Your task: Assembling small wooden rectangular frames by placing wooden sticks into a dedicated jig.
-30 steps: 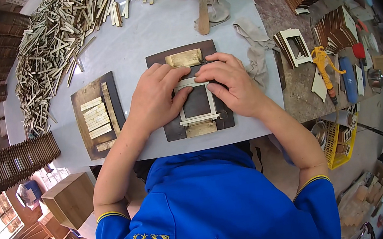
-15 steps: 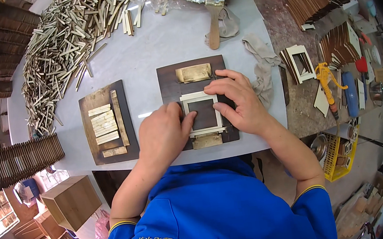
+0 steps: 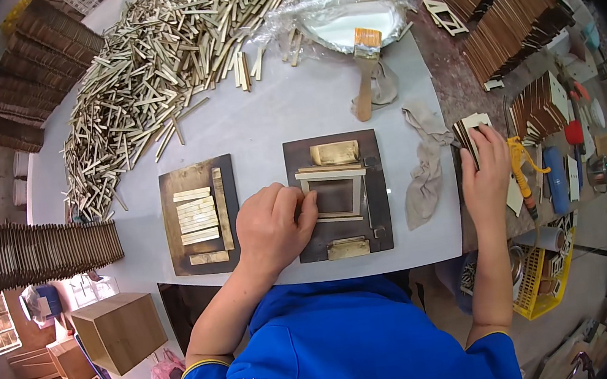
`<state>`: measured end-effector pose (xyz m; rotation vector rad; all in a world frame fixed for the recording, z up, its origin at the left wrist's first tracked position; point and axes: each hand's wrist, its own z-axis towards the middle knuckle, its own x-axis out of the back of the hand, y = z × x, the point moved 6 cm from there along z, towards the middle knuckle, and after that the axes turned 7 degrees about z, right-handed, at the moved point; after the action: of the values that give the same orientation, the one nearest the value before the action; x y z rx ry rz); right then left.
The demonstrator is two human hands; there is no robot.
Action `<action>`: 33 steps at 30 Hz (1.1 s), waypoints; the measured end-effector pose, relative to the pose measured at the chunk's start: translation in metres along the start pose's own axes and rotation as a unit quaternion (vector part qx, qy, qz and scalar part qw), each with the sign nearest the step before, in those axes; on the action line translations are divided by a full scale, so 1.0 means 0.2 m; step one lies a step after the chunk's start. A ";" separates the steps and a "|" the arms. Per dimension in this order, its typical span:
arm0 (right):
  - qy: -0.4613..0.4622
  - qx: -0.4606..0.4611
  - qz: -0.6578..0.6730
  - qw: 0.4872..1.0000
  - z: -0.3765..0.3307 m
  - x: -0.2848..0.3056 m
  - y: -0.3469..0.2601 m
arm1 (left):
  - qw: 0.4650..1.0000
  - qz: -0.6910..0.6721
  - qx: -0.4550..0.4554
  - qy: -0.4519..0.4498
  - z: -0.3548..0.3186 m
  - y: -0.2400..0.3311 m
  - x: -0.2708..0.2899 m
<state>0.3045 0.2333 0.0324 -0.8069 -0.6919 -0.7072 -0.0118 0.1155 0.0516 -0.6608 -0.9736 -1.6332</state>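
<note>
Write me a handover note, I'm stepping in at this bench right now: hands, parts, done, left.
Left hand: pressing the left side of the small wooden frame on the dark jig board.
Right hand: off to the right, gripping a stack of thin panels.
Done: frame strips sit in a rectangle.
Left: likely a panel goes to the frame.
Spare strips lie on the second board; glue brush above.
</note>
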 end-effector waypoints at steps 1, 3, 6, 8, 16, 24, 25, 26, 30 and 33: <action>0.006 0.002 -0.047 0.999 -0.01 0.02 0.04 | 1.000 -0.002 -0.004 0.009 0.00 -0.01 0.01; 0.016 0.007 -0.094 0.995 -0.04 0.03 0.10 | 1.000 -0.003 -0.008 0.022 0.01 -0.03 0.04; -0.046 -0.051 -0.097 0.993 -0.08 -0.02 0.21 | 1.000 0.006 -0.004 0.024 0.00 -0.07 0.06; -0.065 -0.065 -0.096 0.991 -0.09 -0.04 0.24 | 1.000 0.012 0.000 0.027 0.00 -0.10 0.09; -0.005 -0.003 -0.105 0.994 -0.02 -0.03 0.25 | 0.997 0.047 -0.001 0.067 0.02 -0.32 0.34; -0.008 0.002 -0.213 0.977 0.07 -0.03 0.33 | 0.963 0.214 0.001 0.161 0.05 -0.60 1.20; -0.004 0.016 -0.199 0.980 0.10 -0.03 0.26 | 0.953 0.254 0.010 0.166 0.04 -0.63 1.33; -0.020 -0.022 -0.201 0.979 0.12 -0.03 0.23 | 0.944 0.275 0.022 0.180 0.02 -0.66 1.47; -0.008 0.020 -0.144 0.989 0.17 -0.05 -0.03 | 0.922 0.322 0.089 0.197 0.01 -0.81 1.96; 0.017 0.102 -0.078 0.992 0.19 -0.10 -0.26 | 0.932 0.223 0.211 0.194 -0.03 -1.00 2.24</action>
<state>0.2417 0.2448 0.0570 -0.5557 -0.7881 -0.7747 -0.3260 -0.0983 0.3613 -0.2231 -0.7747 -1.0488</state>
